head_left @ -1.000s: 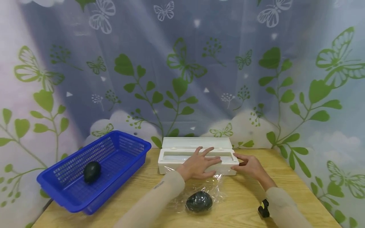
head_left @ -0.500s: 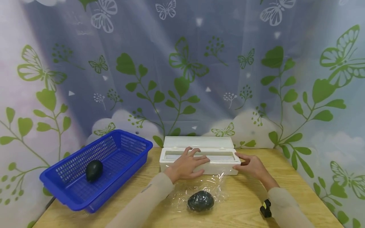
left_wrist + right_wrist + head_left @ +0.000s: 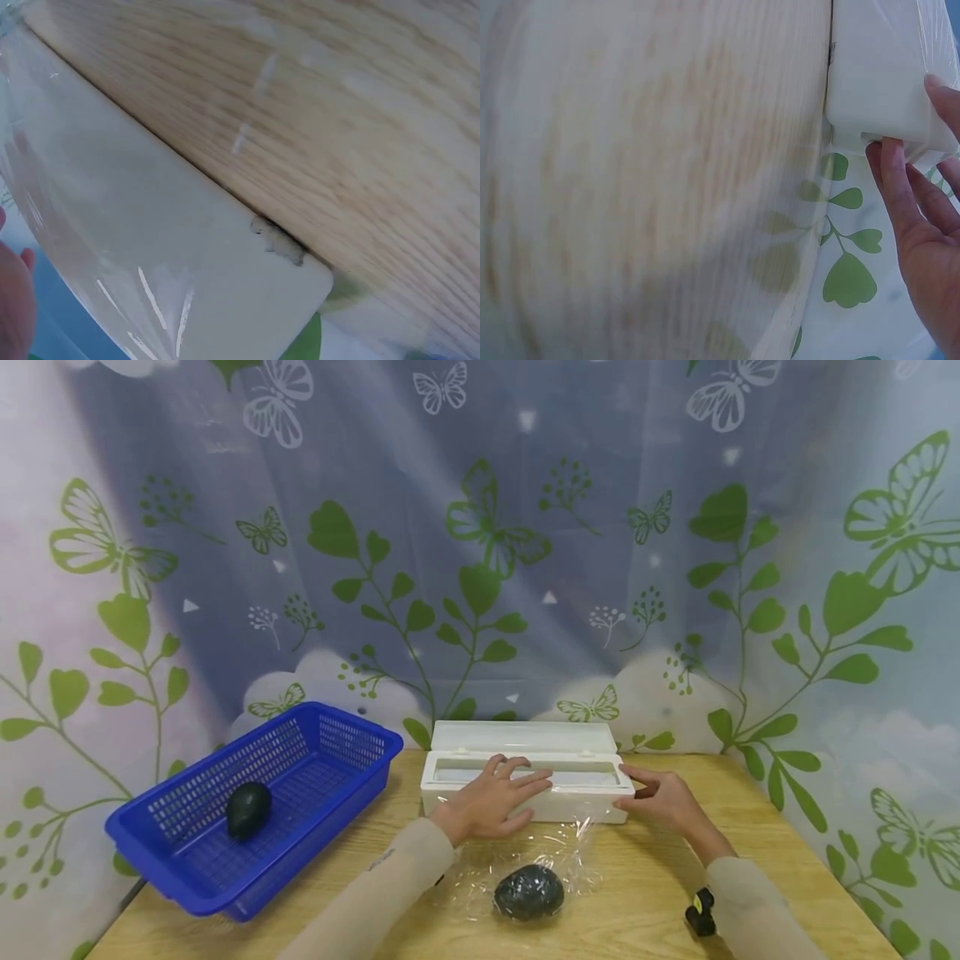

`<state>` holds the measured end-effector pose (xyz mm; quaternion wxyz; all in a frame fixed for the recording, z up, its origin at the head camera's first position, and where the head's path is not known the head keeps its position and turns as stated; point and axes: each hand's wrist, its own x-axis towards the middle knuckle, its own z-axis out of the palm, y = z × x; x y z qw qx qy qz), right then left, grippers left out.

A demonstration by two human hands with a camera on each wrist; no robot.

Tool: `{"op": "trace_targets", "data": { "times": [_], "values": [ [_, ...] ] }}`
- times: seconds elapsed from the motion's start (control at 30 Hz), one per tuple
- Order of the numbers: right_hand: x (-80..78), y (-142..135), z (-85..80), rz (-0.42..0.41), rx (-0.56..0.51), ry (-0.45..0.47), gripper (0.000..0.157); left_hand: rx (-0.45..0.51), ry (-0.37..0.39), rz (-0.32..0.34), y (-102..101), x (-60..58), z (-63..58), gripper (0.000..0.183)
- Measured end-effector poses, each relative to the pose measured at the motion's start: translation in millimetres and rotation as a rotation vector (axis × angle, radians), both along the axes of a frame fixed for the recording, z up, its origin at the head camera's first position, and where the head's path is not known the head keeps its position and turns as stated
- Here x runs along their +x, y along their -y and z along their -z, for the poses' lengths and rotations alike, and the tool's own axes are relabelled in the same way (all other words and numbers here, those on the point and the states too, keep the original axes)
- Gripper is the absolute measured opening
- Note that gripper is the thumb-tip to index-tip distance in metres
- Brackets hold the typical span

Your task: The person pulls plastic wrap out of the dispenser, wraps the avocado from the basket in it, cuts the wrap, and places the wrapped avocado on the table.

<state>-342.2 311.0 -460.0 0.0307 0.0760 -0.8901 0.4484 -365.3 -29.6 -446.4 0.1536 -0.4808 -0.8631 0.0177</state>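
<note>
A white cling film dispenser (image 3: 558, 807) stands on the table with its lid (image 3: 521, 737) raised at the back. Clear film (image 3: 577, 847) runs from its front down to a dark green avocado (image 3: 528, 893), which lies on the table with film over it. My left hand (image 3: 487, 802) lies across the dispenser's top and front, left of the middle, its fingers mostly straight and spread. At the dispenser's right end, my right hand (image 3: 666, 800) holds the corner between thumb and fingers. In the left wrist view, film (image 3: 154, 296) stretches over the dispenser's front; little of the left hand shows there.
A blue plastic basket (image 3: 330, 814) sits at the table's left, with another avocado (image 3: 248, 810) inside. A patterned curtain (image 3: 390, 568) hangs close behind the table (image 3: 637, 902). A small black device (image 3: 701, 912) is at the right sleeve.
My left hand has slid left along the dispenser, mostly in the first half second. My right hand keeps its place at the right end. The film-covered avocado has stayed put.
</note>
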Motion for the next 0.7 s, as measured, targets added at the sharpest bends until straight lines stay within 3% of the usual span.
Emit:
{"op": "trace_targets", "data": {
  "times": [0.37, 0.7],
  "values": [
    [1.3, 0.6, 1.8, -0.012, 0.015, -0.015, 0.072, -0.158, -0.090, -0.061, -8.3, 7.3, -5.9, 0.055],
    [1.0, -0.6, 0.6, -0.013, 0.019, -0.022, 0.071, -0.183, -0.090, -0.069, -4.4, 6.2, -3.9, 0.063]
  ]
}}
